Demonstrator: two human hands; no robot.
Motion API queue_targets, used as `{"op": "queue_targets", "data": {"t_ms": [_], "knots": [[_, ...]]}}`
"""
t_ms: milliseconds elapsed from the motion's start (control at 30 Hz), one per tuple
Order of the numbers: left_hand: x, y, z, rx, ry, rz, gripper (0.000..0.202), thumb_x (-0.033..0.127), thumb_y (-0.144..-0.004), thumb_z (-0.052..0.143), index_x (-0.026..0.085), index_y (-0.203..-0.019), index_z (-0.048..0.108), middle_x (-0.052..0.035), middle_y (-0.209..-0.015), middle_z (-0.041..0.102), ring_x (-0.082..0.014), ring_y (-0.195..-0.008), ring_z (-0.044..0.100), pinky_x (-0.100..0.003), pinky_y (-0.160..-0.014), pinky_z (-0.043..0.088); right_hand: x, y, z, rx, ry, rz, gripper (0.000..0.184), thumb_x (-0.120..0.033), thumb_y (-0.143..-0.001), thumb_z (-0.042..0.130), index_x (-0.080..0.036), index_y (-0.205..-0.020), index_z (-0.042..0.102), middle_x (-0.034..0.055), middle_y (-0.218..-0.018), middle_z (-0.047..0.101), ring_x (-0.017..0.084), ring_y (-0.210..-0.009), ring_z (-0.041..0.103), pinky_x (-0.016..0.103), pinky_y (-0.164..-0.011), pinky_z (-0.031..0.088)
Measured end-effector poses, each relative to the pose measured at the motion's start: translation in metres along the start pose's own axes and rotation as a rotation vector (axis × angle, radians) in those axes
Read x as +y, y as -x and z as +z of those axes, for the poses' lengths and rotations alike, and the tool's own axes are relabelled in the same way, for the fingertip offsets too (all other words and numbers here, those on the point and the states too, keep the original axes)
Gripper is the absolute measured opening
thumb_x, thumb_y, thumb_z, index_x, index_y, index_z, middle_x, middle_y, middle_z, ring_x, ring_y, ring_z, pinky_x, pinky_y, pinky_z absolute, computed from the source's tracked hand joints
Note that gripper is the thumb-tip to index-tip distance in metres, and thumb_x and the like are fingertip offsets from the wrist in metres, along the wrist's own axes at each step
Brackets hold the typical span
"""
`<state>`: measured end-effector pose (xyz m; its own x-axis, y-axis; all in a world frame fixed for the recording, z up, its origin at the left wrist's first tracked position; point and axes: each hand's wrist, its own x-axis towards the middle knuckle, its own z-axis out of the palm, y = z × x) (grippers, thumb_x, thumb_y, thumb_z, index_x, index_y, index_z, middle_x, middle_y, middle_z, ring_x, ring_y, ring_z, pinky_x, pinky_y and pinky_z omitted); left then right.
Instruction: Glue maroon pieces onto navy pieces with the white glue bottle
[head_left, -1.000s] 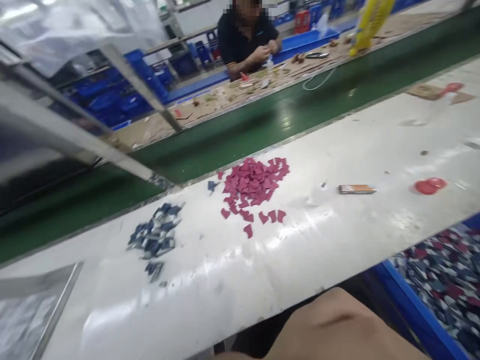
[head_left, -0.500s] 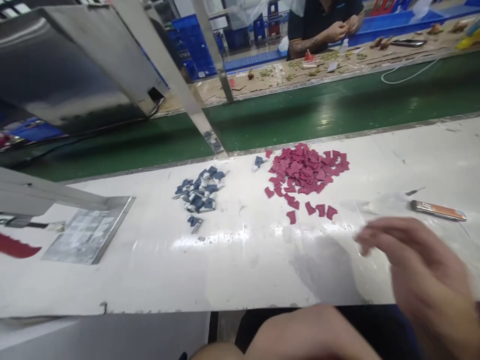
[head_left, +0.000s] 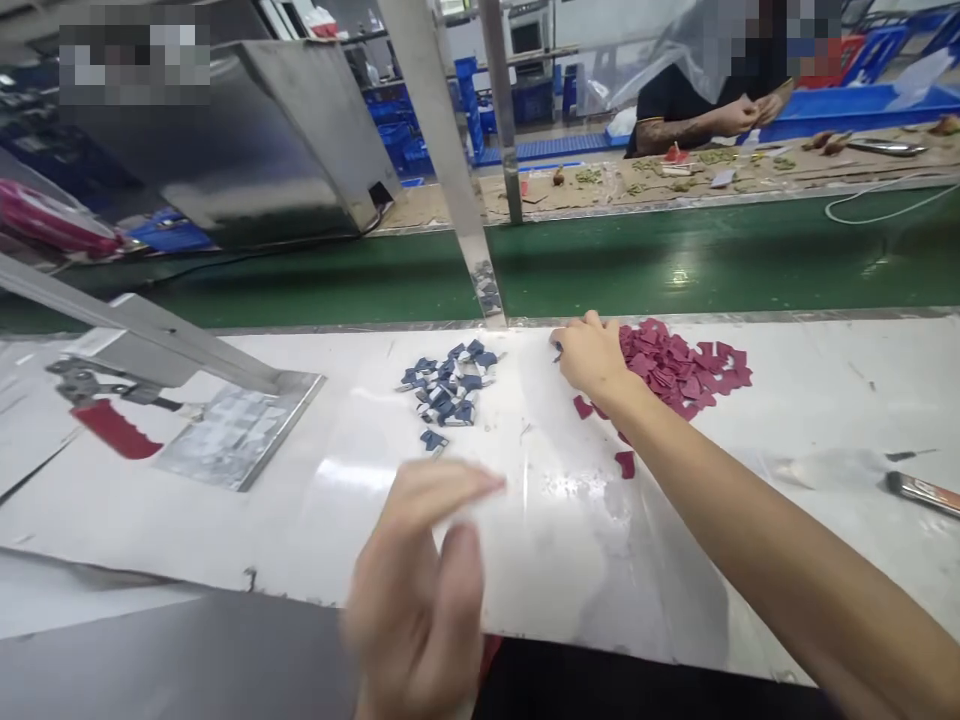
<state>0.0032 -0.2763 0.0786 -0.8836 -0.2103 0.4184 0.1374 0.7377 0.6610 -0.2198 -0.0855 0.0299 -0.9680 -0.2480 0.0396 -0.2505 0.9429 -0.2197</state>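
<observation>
My right hand (head_left: 590, 354) reaches across the white table (head_left: 570, 540) and rests at the left edge of a heap of small dark red pieces (head_left: 679, 368), its fingers curled down onto the table; what they hold is hidden. My left hand (head_left: 420, 590) hovers above the near table edge, blurred, fingers stretched out and nothing in it. A small heap of dark blue pieces (head_left: 450, 388) lies between the two hands, a little beyond my left hand.
A metal plate (head_left: 240, 432) with a red-handled clamp (head_left: 109, 425) sits at the left. An orange lighter (head_left: 921, 490) lies at the right. A metal post (head_left: 450, 160) rises behind the table. Beyond the green belt (head_left: 675, 260) another person works at a cluttered bench.
The view has swung left. My right hand went from the near table edge out to the red heap. My left hand has come into view at the front.
</observation>
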Motion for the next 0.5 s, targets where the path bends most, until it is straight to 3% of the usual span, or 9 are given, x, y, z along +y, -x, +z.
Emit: {"op": "queue_targets", "data": {"t_ms": [67,200,367,500], "knots": [[-0.025,-0.019,0.027,-0.081,-0.064,0.017,0.035,0.036,-0.103,0.048,0.026,-0.127,0.071,-0.0099,-0.124,0.07,-0.0282,-0.125,0.063,-0.053,-0.112,0.053,-0.01,-0.001,0.004,-0.029,-0.01,-0.076,0.035,-0.005,-0.094,0.056,-0.012,-0.12,0.08,0.0229,-0.126,0.073,0.042,-0.128,0.05,0.057,-0.103,0.035],[-0.067,-0.034,0.066,-0.095,-0.273,-0.103,0.044,0.032,-0.102,0.051,0.02,-0.142,0.064,-0.0187,-0.144,0.051,-0.037,-0.137,0.048,-0.062,-0.118,0.043,-0.045,0.004,0.012,-0.072,-0.056,-0.275,0.039,-0.01,-0.094,0.06,-0.014,-0.13,0.075,0.0206,-0.127,0.07,0.038,-0.126,0.052,0.049,-0.104,0.037],[-0.079,-0.03,0.077,-0.086,-0.311,-0.164,0.046,0.032,-0.101,0.053,0.013,-0.143,0.062,-0.0212,-0.145,0.042,-0.0373,-0.131,0.047,-0.062,-0.118,0.04,-0.075,0.012,0.02,-0.076,-0.14,-0.389,0.055,-0.012,-0.094,0.061,-0.022,-0.148,0.064,0.0164,-0.132,0.065,0.034,-0.126,0.052,0.045,-0.105,0.038],[-0.085,-0.031,0.081,-0.071,-0.38,-0.192,0.043,0.033,-0.103,0.049,0.015,-0.139,0.064,-0.0205,-0.145,0.041,-0.0363,-0.126,0.048,-0.06,-0.114,0.042,-0.081,0.014,0.028,-0.086,-0.217,-0.373,0.042,-0.03,-0.105,0.059,-0.021,-0.145,0.066,0.016,-0.131,0.064,0.034,-0.124,0.053,0.047,-0.107,0.04]]}}
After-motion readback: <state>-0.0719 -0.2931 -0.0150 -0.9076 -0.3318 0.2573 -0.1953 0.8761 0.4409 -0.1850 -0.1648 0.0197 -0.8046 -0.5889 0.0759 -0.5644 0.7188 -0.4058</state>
